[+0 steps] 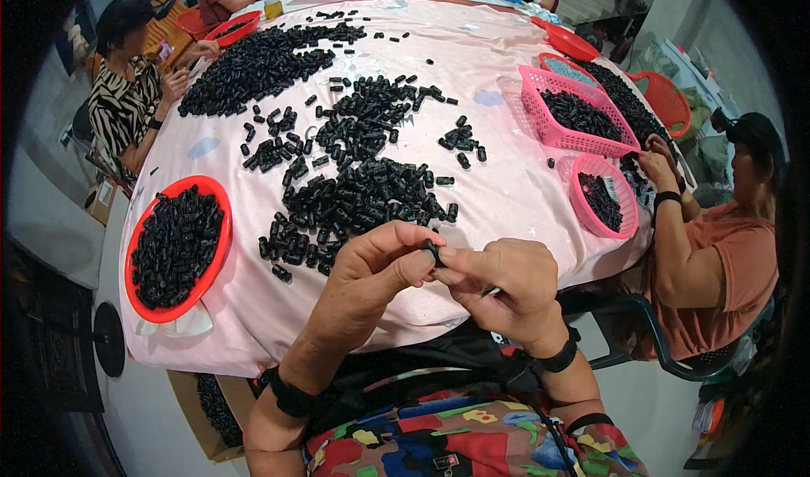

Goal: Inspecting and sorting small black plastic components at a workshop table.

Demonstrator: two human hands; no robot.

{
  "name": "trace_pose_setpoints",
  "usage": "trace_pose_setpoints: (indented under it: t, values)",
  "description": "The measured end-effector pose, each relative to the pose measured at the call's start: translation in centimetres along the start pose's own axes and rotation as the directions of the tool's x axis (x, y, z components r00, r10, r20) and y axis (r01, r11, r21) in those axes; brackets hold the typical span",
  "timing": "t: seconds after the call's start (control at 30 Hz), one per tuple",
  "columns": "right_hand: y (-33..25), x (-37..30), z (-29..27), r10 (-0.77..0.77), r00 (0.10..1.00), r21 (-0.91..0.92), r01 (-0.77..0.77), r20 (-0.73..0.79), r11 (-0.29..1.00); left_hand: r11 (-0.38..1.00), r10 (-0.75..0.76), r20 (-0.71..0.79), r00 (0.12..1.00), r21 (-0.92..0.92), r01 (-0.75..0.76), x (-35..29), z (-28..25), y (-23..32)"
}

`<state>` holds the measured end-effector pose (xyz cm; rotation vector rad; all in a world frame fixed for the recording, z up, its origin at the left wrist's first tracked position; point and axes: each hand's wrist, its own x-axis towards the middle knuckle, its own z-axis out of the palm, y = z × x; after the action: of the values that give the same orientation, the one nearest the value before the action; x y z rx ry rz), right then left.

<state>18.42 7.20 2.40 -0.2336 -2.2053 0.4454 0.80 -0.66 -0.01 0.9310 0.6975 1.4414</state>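
At the near edge of the table my left hand (371,270) and my right hand (510,283) meet fingertip to fingertip. Thumb and forefinger of the left pinch a small black plastic part (434,250). The right thumb and forefinger close on the same part from the other side, hiding much of it. A thin pale piece (490,291) shows at the curled fingers of my right hand; its kind I cannot make out. Just beyond my hands lies a loose heap of short black cylindrical parts (363,194).
A red basin (226,224) of black parts stands at the left. On the right are a pink basket (540,127) and a round pink basket (582,211). A larger black heap (253,68) lies far left. Co-workers sit at both sides; a cardboard box (190,409) is below.
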Motion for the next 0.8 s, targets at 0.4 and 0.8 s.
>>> trace_pose_setpoints:
  t: [0.4,0.8]
  values:
    - [0.2,-0.3,0.6,0.016,0.994,0.029,-0.012,-0.111,1.000,0.999,-0.008,0.003,1.000,-0.048,0.008,0.1,0.7,-0.1]
    - [-1.0,0.2,1.0,0.151,0.985,0.144,-0.139,-0.081,0.980,1.000,-0.022,-0.154,0.988,-0.005,0.022,0.2,-0.5,0.3]
